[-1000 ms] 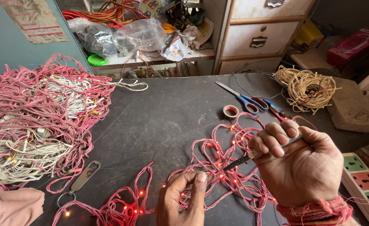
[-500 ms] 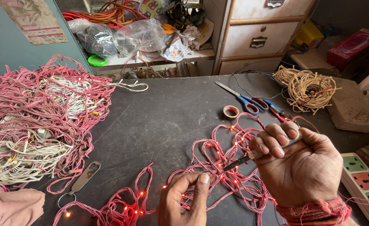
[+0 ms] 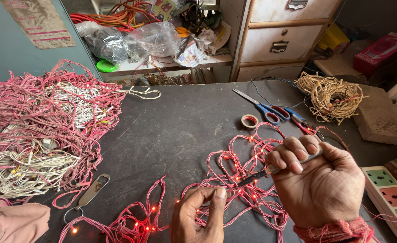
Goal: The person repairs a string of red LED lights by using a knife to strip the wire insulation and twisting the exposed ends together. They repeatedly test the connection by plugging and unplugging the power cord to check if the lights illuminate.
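Note:
A string of pink wire with small lit red bulbs (image 3: 243, 173) lies in loops on the dark table (image 3: 176, 126). My left hand (image 3: 198, 218) pinches a bit of this wire between thumb and forefinger at the near edge. My right hand (image 3: 320, 184) is closed around a thin metal tool (image 3: 257, 176) whose dark tip points left toward the pinched wire. A red thread band wraps my right wrist.
A big heap of pink and white wire (image 3: 36, 130) fills the left side. Scissors (image 3: 263, 108), a small tape roll (image 3: 249, 121) and a coil of yellowish wire (image 3: 333, 96) lie at the back right. A metal bottle opener (image 3: 90, 191) lies near left; a power strip (image 3: 390, 189) lies right.

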